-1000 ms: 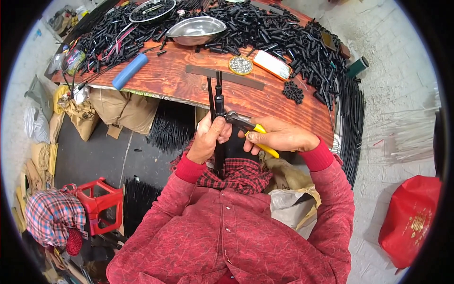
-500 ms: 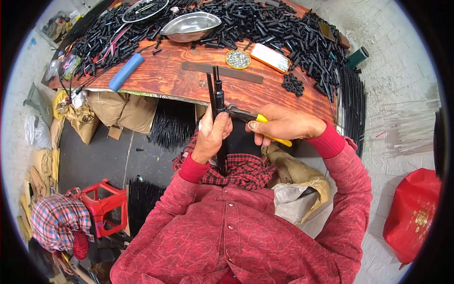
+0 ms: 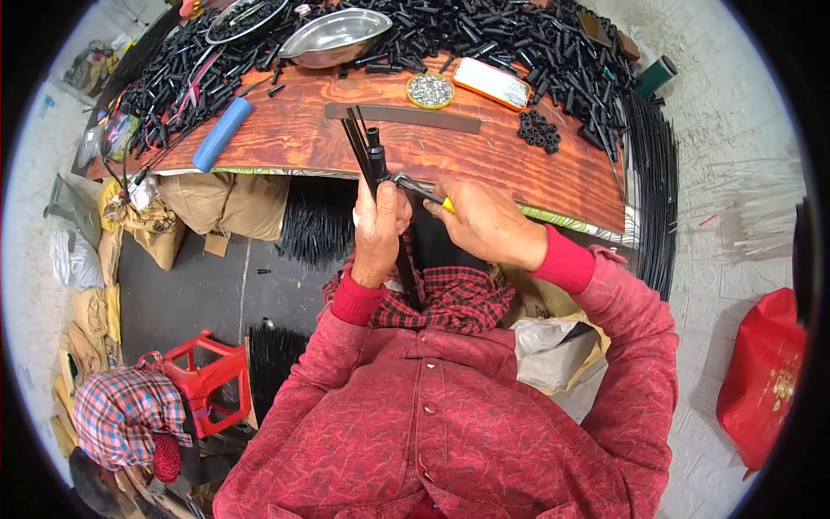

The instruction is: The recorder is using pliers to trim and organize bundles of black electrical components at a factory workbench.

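My left hand (image 3: 378, 223) is closed round a bundle of thin black rods (image 3: 355, 149) and a black stepped tube (image 3: 377, 160), all standing roughly upright in front of the table's near edge. Yellow-handled pliers (image 3: 421, 189) are gripped in my right hand (image 3: 484, 220), which covers most of their handles. The plier jaws meet the tube's lower part, just above my left fingers. What exactly the jaws pinch is too small to tell. Below my left hand, the black lengths run down toward my lap.
On the wooden table (image 3: 285, 143) lie a flat dark bar (image 3: 402, 118), a blue roll (image 3: 222, 134), a round dish of small metal pieces (image 3: 430, 90), a white tray (image 3: 491, 83) and a metal bowl (image 3: 335, 38). Black tubes heap behind them. A red stool (image 3: 207, 376) stands at lower left.
The rods and tube now lean more to the left, and both hands have shifted slightly left. My right hand has turned, hiding more of the yellow handles. The pliers remain at the tube.
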Demonstrator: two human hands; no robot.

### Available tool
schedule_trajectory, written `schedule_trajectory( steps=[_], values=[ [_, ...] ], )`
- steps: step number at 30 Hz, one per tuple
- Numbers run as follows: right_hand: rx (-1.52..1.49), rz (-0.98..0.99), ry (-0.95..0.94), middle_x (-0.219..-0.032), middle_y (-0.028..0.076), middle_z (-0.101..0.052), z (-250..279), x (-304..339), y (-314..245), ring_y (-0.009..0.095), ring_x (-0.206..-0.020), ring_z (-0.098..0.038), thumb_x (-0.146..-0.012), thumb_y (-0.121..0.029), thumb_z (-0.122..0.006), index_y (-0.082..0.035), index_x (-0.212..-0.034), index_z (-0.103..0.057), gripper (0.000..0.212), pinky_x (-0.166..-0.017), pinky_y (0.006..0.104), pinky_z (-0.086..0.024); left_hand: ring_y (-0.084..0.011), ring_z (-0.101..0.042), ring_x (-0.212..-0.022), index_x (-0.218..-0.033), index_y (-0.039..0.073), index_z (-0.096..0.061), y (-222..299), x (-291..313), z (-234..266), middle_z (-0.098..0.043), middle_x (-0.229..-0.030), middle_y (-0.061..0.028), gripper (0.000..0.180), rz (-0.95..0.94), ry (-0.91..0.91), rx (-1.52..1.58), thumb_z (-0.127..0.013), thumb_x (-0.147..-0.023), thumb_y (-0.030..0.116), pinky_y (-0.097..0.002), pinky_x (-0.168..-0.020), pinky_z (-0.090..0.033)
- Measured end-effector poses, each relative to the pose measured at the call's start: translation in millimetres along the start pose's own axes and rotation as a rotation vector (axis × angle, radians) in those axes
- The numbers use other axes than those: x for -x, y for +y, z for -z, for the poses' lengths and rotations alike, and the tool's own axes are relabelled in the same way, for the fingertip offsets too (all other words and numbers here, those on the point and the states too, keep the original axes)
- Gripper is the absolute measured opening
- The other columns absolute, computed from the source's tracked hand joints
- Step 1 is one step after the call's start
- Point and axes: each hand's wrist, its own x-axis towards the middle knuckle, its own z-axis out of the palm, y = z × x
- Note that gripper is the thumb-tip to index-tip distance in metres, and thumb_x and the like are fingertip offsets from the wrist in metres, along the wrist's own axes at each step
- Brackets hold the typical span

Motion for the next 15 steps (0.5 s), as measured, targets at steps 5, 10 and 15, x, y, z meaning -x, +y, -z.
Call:
schedule_trajectory(
  steps=[5, 10, 15],
  values=[
    [-0.063, 0.005, -0.080, -0.073, 0.017, -0.063, 8.2, -3.6, -0.3, 0.034, -0.069, -0.063, -0.092, -0.021, -0.060, 0.000, -0.093, -0.059, 0.021, -0.063, 0.0421, -0.049, -0.0061, -0.037, -0.058, -0.123, 0.003, -0.048, 12.9, 1.2, 1.4, -0.037, -0.067, 0.0029, 0.046, 0.090, -0.001, 0.164, -0.040, -0.103, 0.043, -0.0216, -0.051, -0.032],
    [-0.428, -0.031, -0.268, -0.073, 0.007, -0.057, 9.4, -4.4, 18.5, 0.017, -0.068, -0.057, -0.096, -0.020, -0.057, 0.000, -0.099, -0.055, 0.020, -0.060, 0.0340, -0.046, -0.0077, -0.035, -0.059, -0.121, 0.005, -0.047, 14.9, 3.6, 4.7, -0.037, -0.070, 0.0018, 0.051, 0.131, -0.065, 0.126, -0.037, -0.102, 0.050, -0.0227, -0.055, -0.032],
    [-0.232, 0.052, -0.277, -0.085, 0.022, -0.064, 37.0, 1.3, 12.2, 0.035, -0.081, -0.063, -0.093, -0.027, -0.057, 0.002, -0.106, -0.061, 0.032, -0.072, 0.0438, -0.047, -0.0078, -0.035, -0.058, -0.118, 0.004, -0.047, 12.5, 3.9, 6.8, -0.036, -0.069, 0.0017, 0.052, 0.121, -0.100, 0.163, -0.038, -0.101, 0.052, -0.0228, -0.054, -0.032]
  ],
)
